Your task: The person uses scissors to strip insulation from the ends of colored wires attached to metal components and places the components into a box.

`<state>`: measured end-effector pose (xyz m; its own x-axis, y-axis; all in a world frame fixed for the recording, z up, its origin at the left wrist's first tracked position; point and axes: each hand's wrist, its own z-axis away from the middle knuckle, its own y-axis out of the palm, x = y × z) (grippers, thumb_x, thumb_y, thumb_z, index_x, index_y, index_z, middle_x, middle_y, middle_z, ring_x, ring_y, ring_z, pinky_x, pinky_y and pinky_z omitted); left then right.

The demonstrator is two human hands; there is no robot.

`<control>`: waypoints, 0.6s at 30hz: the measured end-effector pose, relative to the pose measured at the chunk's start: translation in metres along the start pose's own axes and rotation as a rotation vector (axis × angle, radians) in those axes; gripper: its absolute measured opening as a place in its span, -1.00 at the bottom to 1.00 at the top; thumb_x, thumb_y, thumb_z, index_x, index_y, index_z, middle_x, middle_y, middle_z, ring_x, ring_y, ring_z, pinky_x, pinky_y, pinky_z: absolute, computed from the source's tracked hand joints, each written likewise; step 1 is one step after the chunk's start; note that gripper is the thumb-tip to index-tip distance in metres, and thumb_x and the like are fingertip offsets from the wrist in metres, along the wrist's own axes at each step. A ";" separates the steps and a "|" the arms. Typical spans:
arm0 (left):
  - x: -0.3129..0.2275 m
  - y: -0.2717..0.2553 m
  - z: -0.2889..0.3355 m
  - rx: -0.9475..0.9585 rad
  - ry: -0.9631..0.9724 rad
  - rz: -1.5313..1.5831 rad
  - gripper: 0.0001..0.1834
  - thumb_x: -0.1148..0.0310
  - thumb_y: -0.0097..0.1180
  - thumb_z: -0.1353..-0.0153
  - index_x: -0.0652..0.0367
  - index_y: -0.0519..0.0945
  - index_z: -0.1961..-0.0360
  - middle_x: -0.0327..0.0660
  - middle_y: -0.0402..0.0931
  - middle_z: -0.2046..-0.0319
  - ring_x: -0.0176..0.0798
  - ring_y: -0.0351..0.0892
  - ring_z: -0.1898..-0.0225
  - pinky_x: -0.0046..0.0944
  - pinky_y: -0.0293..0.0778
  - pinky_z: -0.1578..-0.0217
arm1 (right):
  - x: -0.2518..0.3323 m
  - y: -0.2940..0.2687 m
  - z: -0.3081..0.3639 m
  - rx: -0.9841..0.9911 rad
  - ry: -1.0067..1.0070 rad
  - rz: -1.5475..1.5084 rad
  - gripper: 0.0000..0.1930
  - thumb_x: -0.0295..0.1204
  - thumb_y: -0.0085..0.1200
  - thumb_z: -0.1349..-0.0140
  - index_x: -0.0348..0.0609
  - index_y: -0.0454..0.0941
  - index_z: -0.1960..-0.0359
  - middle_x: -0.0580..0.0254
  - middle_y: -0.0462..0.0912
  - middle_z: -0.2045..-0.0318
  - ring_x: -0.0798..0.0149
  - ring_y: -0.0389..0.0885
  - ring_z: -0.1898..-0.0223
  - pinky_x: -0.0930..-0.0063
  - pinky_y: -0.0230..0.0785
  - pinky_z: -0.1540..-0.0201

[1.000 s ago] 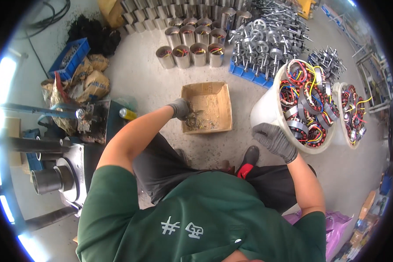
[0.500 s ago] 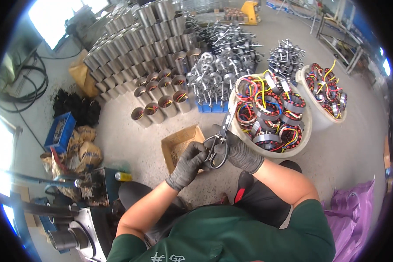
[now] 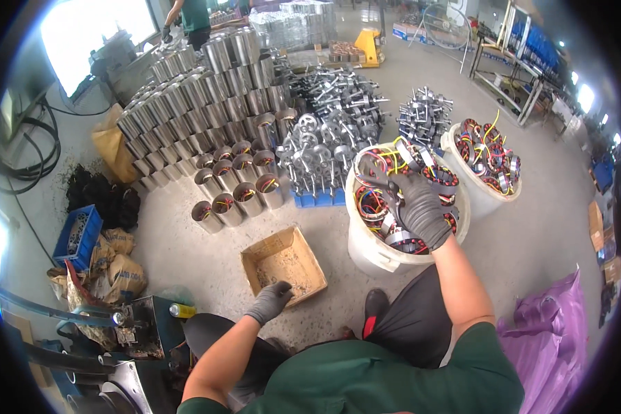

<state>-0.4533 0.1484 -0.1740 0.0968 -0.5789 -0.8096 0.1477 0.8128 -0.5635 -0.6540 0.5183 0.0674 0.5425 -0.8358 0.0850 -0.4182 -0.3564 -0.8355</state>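
My right hand (image 3: 421, 210), in a dark grey glove, reaches over the near white bucket (image 3: 369, 252) of wound motor stators (image 3: 403, 241). It is closed on black-handled scissors (image 3: 393, 193), partly hidden by the fingers and dark against the stators. Coloured lead wires in red, yellow and blue stick out around it. My left hand (image 3: 272, 302), gloved too, hovers at the near edge of an open cardboard box (image 3: 303, 265) with small scraps on its bottom. Its fingers are curled together; whatever they hold, if anything, is hidden.
Steel cylinders (image 3: 186, 103) are stacked at the back left, several nearer ones with wires inside. Shafted metal parts (image 3: 324, 145) pile up over a blue crate (image 3: 317, 199). A second stator bucket (image 3: 483, 207) stands at right, above purple sacking (image 3: 545, 338). A co-worker (image 3: 194, 17) stands far back.
My hands have parted. The right one carried the scissors up and right over the bucket; the left one dropped down and left to the box. The view tilted, and a co-worker came into sight.
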 end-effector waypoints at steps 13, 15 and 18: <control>0.011 0.035 -0.017 0.553 -0.209 -0.881 -0.58 0.24 0.07 -0.28 0.01 0.55 -0.15 -0.09 0.54 -0.15 0.02 0.54 -0.18 0.04 0.52 -0.07 | 0.044 -0.048 -0.012 -0.221 0.246 -0.865 -0.56 -0.49 0.33 0.05 -0.27 0.54 0.08 0.19 0.60 0.27 0.26 0.61 0.20 0.36 0.48 0.11; 0.026 0.049 -0.020 0.553 -0.228 -0.979 -0.63 0.28 0.00 -0.33 -0.03 0.58 -0.14 -0.15 0.56 -0.15 -0.01 0.56 -0.17 0.02 0.53 -0.04 | 0.064 -0.058 -0.009 -0.291 0.223 -0.937 -0.50 -0.39 0.36 0.00 -0.25 0.51 0.00 0.34 0.57 0.23 0.38 0.58 0.16 0.41 0.49 0.11; 0.054 0.071 -0.024 0.563 -0.144 -0.993 -0.62 0.32 -0.20 -0.42 -0.04 0.59 -0.13 -0.12 0.55 -0.16 -0.01 0.57 -0.16 0.00 0.52 -0.06 | 0.094 -0.037 0.001 -0.099 0.328 -1.528 -0.49 -0.47 0.21 -0.07 -0.24 0.43 -0.12 0.27 0.58 0.28 0.36 0.59 0.23 0.43 0.50 0.14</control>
<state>-0.4612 0.1760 -0.2616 -0.2022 -0.9793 -0.0033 0.6371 -0.1290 -0.7599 -0.5866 0.4534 0.1057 0.3106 0.2837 0.9072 0.3077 -0.9330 0.1864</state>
